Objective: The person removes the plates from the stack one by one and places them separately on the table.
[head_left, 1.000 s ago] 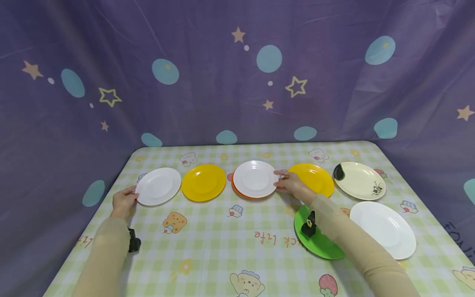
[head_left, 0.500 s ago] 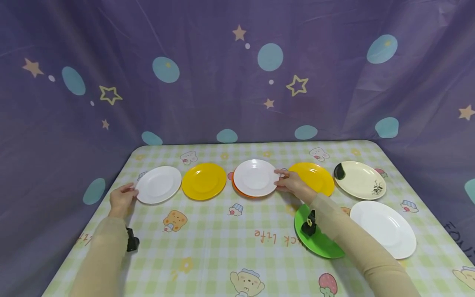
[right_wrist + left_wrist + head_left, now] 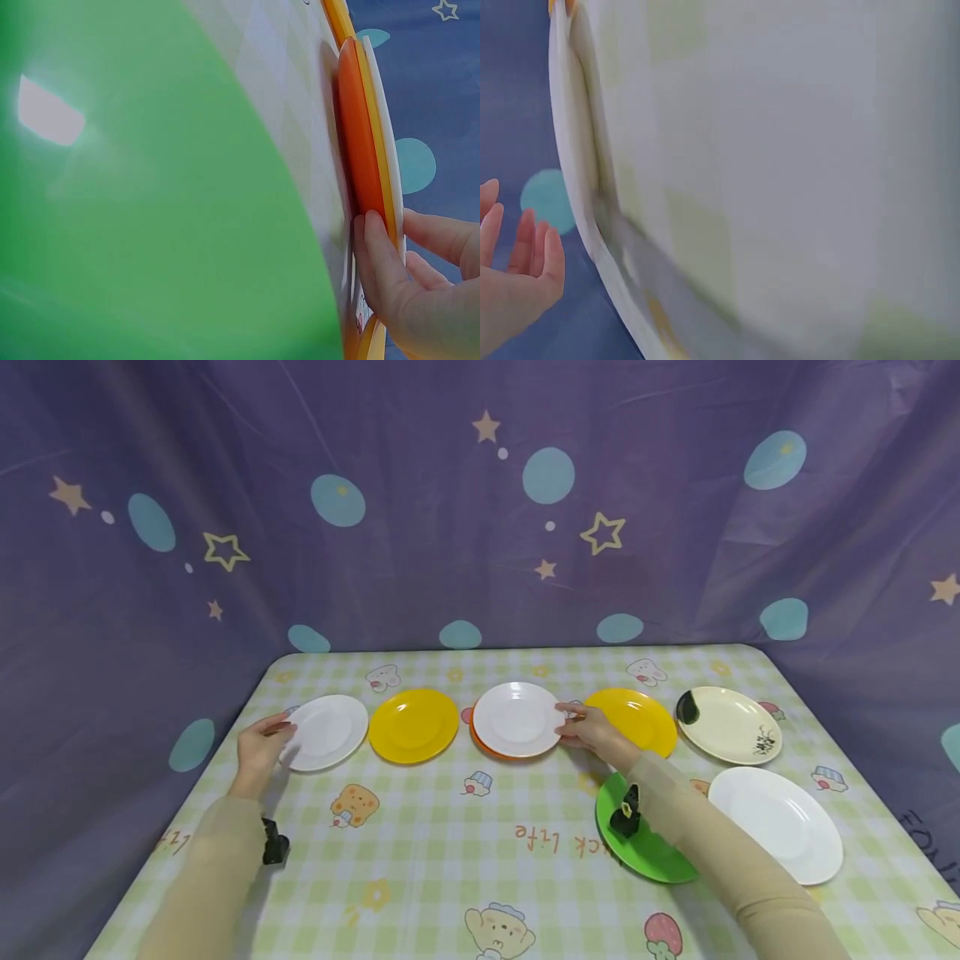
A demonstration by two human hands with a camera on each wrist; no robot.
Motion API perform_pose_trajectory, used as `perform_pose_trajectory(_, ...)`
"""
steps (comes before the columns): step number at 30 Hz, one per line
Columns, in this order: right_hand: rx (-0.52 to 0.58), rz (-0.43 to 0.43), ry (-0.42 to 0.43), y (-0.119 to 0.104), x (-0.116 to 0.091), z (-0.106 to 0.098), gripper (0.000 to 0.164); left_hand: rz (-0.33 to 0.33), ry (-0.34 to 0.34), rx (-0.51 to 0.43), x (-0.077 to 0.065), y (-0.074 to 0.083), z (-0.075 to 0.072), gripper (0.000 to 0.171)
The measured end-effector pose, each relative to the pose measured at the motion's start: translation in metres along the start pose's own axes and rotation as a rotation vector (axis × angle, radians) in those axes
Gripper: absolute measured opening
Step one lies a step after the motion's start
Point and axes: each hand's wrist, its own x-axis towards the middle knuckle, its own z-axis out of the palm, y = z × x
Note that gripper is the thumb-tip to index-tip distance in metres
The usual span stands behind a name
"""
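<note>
My right hand point(image 3: 588, 731) pinches the right rim of a small stack of plates at the back middle of the table. A white plate point(image 3: 517, 718) is on top. In the right wrist view, a yellow plate point(image 3: 380, 139) and an orange plate point(image 3: 356, 127) lie under it, with fingers on both faces of the stack. My left hand point(image 3: 261, 747) overlaps the left rim of another white plate point(image 3: 330, 732) at the far left. The left wrist view shows its fingers loosely curved with nothing between them, a gap away from that plate point(image 3: 585, 127).
A yellow plate point(image 3: 413, 727) lies between the far-left plate and the stack. To the right are another yellow plate point(image 3: 637, 718), a cream patterned plate point(image 3: 723, 727), a white plate point(image 3: 780, 827) and a green plate point(image 3: 652, 860) partly under my right forearm. A purple curtain point(image 3: 420, 577) hangs behind.
My left hand drew slightly left from the far-left white plate, then came right and over its rim. The right hand and the stack stay where they were.
</note>
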Motion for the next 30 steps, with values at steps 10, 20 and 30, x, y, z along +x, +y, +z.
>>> perform_pose_trajectory(10,0.010,0.001,0.004,-0.001,-0.003,0.000,0.053,0.182,-0.036,0.083,0.000,0.010,0.032,0.028)
perform_pose_trajectory(20,0.007,0.001,0.003,-0.002,-0.002,0.001,0.053,0.153,-0.258,0.079,-0.055,0.083,0.053,0.030)
perform_pose_trajectory(30,0.010,-0.027,-0.031,0.001,-0.002,-0.001,0.055,0.165,-0.429,0.032,-0.072,0.108,0.084,0.030)
